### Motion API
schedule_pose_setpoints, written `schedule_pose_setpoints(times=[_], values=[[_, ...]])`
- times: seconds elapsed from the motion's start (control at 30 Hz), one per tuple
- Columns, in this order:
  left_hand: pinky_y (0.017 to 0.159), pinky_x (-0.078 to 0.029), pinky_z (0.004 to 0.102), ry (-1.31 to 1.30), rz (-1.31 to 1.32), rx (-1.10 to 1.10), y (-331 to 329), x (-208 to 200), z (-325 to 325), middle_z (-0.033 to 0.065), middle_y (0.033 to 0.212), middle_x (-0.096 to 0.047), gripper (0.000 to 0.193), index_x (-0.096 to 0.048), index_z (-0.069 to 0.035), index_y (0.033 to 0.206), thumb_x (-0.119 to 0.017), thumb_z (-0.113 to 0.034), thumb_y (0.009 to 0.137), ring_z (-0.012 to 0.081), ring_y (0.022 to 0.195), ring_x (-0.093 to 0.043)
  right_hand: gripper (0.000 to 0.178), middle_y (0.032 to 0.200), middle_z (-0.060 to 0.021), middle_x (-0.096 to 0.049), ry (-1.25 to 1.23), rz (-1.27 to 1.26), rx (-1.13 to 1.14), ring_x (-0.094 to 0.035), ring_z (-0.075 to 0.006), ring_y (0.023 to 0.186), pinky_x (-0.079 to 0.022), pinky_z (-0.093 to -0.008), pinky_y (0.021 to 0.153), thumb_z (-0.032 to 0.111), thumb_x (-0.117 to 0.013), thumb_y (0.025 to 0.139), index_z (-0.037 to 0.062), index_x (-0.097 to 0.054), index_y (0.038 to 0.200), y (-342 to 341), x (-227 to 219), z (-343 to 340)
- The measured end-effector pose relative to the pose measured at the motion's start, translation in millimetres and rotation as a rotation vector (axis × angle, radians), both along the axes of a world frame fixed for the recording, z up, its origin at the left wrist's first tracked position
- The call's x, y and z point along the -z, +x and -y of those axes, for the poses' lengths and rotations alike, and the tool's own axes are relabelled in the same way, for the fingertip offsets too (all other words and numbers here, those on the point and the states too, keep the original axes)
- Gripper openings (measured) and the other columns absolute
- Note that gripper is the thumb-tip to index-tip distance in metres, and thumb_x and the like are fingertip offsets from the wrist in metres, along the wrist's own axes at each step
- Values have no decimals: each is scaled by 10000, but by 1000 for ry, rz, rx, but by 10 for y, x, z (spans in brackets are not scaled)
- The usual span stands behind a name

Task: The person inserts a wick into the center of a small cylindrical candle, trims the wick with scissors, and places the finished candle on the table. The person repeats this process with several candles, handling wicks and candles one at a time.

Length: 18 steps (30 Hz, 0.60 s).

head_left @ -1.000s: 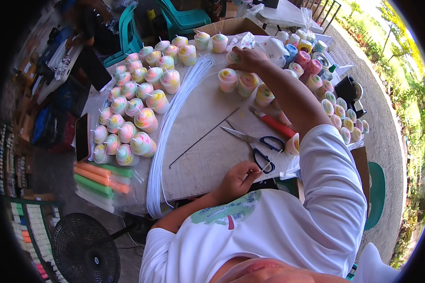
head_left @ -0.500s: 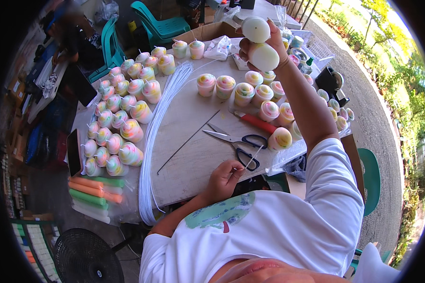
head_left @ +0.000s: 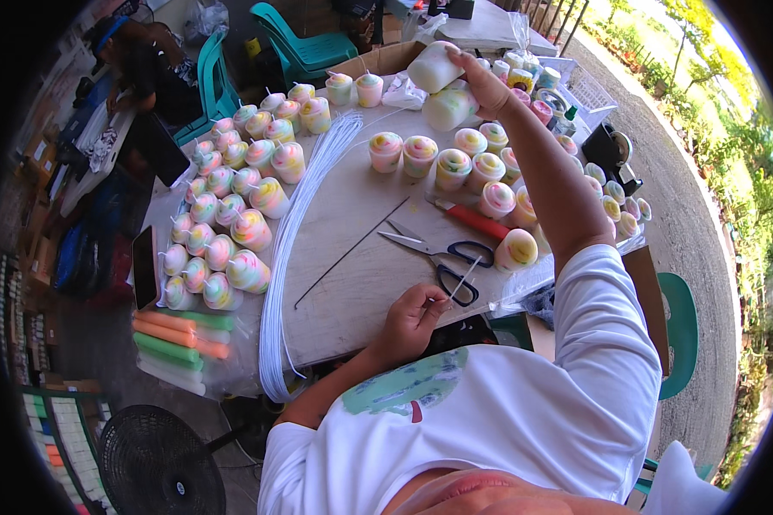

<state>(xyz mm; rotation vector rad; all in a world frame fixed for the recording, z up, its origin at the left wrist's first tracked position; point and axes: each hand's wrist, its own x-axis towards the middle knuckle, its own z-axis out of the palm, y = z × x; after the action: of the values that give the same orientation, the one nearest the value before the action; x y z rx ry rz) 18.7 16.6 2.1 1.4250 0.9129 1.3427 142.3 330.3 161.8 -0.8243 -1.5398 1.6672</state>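
My right hand (head_left: 489, 86) reaches to the far side of the table and is closed around two pale, cup-shaped candles, an upper candle (head_left: 433, 69) and a lower candle (head_left: 447, 109). Close to my body, my left hand (head_left: 414, 316) pinches a short white wick (head_left: 465, 279), which points up over the scissors' handles. The open scissors (head_left: 429, 249) lie beside a thin dark rod (head_left: 352, 253) and a red-handled tool (head_left: 472, 221). Several swirled pastel candles (head_left: 453, 169) stand below my right forearm, with no wicks showing in their tops.
At left stand rows of candles (head_left: 251, 230) with wicks, beside a long bundle of white wick cords (head_left: 296, 223). A phone (head_left: 145, 268) and coloured wax sticks (head_left: 167, 339) lie at the left edge. A fan (head_left: 159, 455) stands below; another person (head_left: 142, 64) sits far left.
The two candles in my right hand have tilted, now showing their sides, and moved slightly left and down. My left hand keeps its pinch on the wick. The whole view has shifted a little.
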Motion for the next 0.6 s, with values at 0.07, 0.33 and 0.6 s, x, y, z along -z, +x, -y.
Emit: schedule_pose_setpoints(times=[0.07,0.33,0.6], values=[[676,-451,264,-1,-9,1,7,10,0,80,815,-564,79,-544,-15,930,-584,-80,910,131,741,-536,674,1111,-132,-627,438,599,128,-645,-247,950,-537,-372,738,544,-604,812,100,-475,1303,-117,-22,-116],[763,-470,254,-61,5,57,21,-72,17,70,871,-589,71,-520,-7,961,-519,-77,949,107,814,-572,682,1091,-177,-627,969,1286,11,-606,-326,1009,-492,-421,843,572,-660,722,85,-530,1182,-490,593,-332],[783,-467,263,-98,297,20,-163,-229,182,79,872,-607,62,-533,-25,974,-513,-80,953,115,823,-572,570,894,-106,-672,567,603,-1,-657,-255,836,-508,-323,774,436,-732,730,7,-627,1091,-279,-161,792]])
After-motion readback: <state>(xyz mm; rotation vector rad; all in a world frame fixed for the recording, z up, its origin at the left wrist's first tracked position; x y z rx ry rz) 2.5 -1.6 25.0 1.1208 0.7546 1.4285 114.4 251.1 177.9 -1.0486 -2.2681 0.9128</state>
